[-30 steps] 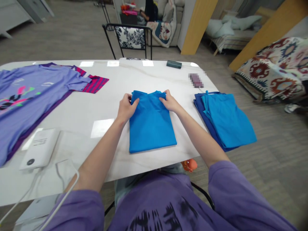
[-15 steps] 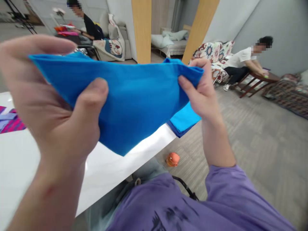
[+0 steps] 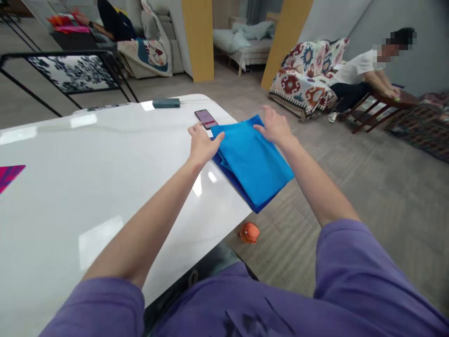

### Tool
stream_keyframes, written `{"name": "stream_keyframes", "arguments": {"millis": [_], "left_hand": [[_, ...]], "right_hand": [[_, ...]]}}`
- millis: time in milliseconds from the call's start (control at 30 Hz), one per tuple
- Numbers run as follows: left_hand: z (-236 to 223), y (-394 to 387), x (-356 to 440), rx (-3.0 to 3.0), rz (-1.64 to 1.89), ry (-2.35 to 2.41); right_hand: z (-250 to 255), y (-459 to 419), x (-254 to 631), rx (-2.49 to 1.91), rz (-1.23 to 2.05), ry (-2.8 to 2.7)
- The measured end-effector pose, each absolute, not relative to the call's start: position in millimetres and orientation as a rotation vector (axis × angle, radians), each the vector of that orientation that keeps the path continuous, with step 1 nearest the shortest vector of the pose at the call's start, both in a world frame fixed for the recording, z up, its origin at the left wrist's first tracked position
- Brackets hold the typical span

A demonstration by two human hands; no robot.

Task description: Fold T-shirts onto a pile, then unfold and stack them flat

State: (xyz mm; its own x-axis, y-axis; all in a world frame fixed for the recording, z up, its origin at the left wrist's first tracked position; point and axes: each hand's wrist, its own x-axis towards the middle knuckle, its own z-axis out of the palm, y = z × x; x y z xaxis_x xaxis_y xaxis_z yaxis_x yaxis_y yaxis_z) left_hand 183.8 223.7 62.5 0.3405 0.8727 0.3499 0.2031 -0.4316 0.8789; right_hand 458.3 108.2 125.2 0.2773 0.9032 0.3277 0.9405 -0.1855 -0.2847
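Blue cloth [image 3: 252,159] is lying lower now, between left hand [image 3: 204,142] and right hand [image 3: 275,125] | both spreading, maybe touching it | likely feeling soft, light; corners beside hands are suiting pinching

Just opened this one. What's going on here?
A person in a purple top has both hands at a bright blue folded cloth, which lies on a darker blue one at the right edge of the white table, overhanging it. The left hand is at the cloth's far left corner, near a phone; the right hand is at its far right corner. Both hands look open, thumbs at the fabric; whether they press it is hard to tell.
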Motion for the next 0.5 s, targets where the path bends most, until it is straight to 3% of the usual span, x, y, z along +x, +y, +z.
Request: {"name": "stream_keyframes", "arguments": {"millis": [167,367,500], "left_hand": [[28,219,100,2.099,1.066,1.061],[48,203,-80,2.069,0.959,1.394],[68,190,-206,1.967,0.868,1.796]], "right_hand": [[49,101,399,-2.256,0.037,-1.884],[16,81,399,-2.251,0.134,-1.92],[10,123,400,-2.08,0.012,-1.824]]}}
